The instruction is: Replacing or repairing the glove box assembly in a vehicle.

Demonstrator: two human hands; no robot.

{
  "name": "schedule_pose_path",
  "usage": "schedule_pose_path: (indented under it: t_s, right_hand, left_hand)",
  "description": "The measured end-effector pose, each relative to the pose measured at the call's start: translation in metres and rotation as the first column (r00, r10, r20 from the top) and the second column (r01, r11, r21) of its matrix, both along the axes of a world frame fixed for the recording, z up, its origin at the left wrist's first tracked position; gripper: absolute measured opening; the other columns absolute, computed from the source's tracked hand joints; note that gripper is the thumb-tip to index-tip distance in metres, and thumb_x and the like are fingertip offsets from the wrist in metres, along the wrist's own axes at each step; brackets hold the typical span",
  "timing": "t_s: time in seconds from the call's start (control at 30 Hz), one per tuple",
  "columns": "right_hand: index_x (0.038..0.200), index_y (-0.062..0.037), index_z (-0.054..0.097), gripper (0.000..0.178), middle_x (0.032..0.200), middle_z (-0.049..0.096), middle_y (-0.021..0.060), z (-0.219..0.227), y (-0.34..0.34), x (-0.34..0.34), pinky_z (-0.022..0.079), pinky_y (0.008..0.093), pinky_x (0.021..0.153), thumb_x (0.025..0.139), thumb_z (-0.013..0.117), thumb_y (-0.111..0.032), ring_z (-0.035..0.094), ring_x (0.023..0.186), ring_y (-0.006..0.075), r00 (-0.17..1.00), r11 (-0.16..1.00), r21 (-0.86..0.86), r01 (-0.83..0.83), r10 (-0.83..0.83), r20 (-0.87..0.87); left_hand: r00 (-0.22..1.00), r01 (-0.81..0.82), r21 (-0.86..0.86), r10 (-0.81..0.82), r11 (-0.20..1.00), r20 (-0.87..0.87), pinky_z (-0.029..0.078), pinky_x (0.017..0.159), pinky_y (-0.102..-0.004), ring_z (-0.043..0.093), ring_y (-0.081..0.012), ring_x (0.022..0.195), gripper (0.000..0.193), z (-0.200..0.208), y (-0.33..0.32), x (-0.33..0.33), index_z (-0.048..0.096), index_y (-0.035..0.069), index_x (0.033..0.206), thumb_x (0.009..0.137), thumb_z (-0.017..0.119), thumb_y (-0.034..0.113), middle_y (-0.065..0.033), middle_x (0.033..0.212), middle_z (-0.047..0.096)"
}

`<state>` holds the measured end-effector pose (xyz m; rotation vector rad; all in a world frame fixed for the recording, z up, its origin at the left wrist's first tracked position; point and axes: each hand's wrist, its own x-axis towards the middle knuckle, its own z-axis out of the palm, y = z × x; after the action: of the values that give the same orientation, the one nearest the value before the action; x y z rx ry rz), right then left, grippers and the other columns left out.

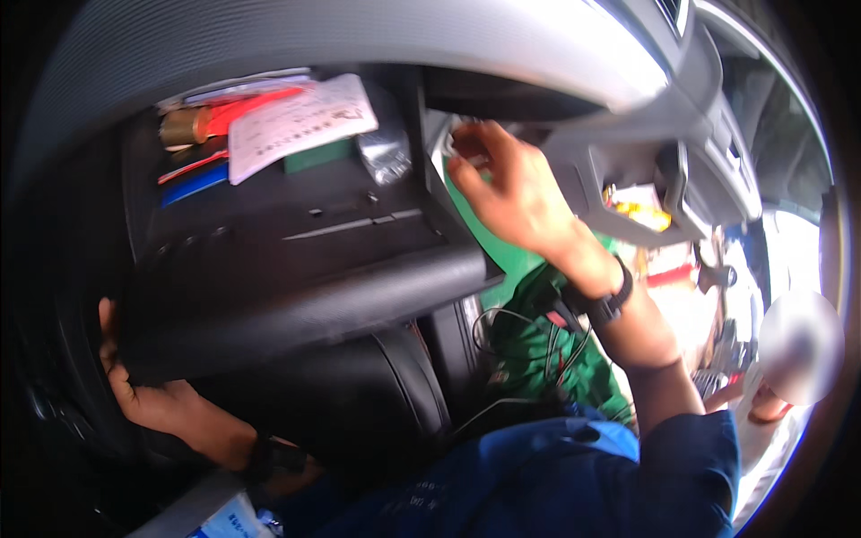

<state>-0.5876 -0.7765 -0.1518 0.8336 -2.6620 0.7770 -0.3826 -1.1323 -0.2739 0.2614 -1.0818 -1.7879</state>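
Note:
In front of me a black glove box [305, 296] hangs pulled out from the dashboard. My left hand [148, 394] grips its lower left edge, fingers up along the side. At the right side of the box is my right hand [516, 193], its fingers curled and the thumb a little apart. Its fingertips are beside a pale panel, and whatever they hold, if anything, is hidden. Inside the box lie a white printed sheet [296, 125], a red strap [251, 112], a blue flat item [195, 184], a green box [318, 155] and a clear plastic bag [386, 152].
The grey dashboard [359, 36] curves overhead. A console tray [637, 206] with yellow packets is on the right. Green cloth with thin cables [547, 341] lies below my right forearm. A black seat [332, 386] is under the box. Another person [762, 403] is at the far right.

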Motion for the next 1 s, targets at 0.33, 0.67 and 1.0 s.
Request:
schedule_pose_path:
  t_s: [0.33, 0.67, 1.0]
  right_hand:
    - [0.130, 0.0117, 0.053, 0.051, 0.114, 0.064, 0.0329, -0.004, -0.037, -0.013, 0.048, 0.0437, 0.098, 0.090, 0.055, -0.020, 0.061, 0.114, 0.0419, 0.965, 0.960, -0.278, 0.026, 0.048, 0.257]
    - [0.134, 0.0097, 0.052, 0.053, 0.118, 0.064, 0.0297, 0.007, -0.034, -0.021, 0.048, 0.0416, 0.100, 0.087, 0.053, -0.015, 0.061, 0.116, 0.0407, 0.907, 0.976, -0.211, 0.058, 0.037, 0.420]
    - [0.117, 0.0092, 0.058, 0.043, 0.090, 0.069, 0.0231, 0.049, -0.084, 0.010, 0.056, 0.0464, 0.083, 0.084, 0.065, -0.018, 0.068, 0.089, 0.0378, 0.943, 0.815, 0.528, -0.239, 0.324, -0.073]
  left_hand:
    - [0.983, -0.185, 0.043, 0.186, 0.982, -0.013, 0.057, 0.094, -0.0438, 0.067, -0.0357, 0.103, 0.031, -0.017, -0.015, 0.023, 0.068, -0.014, 0.100, 0.086, 0.048, 0.004, -0.0268, 0.110, 0.067]
    - [0.928, -0.327, -0.240, 0.358, 0.914, 0.099, 0.058, 0.085, -0.0406, 0.067, -0.0321, 0.095, 0.029, -0.023, -0.028, 0.021, 0.070, -0.012, 0.099, 0.084, 0.052, 0.006, -0.0227, 0.107, 0.069]
    - [0.936, -0.340, 0.012, 0.338, 0.940, 0.095, 0.063, 0.081, -0.0389, 0.069, -0.0291, 0.095, 0.016, 0.004, 0.011, 0.010, 0.058, -0.005, 0.073, 0.085, 0.049, -0.004, -0.0188, 0.099, 0.066]
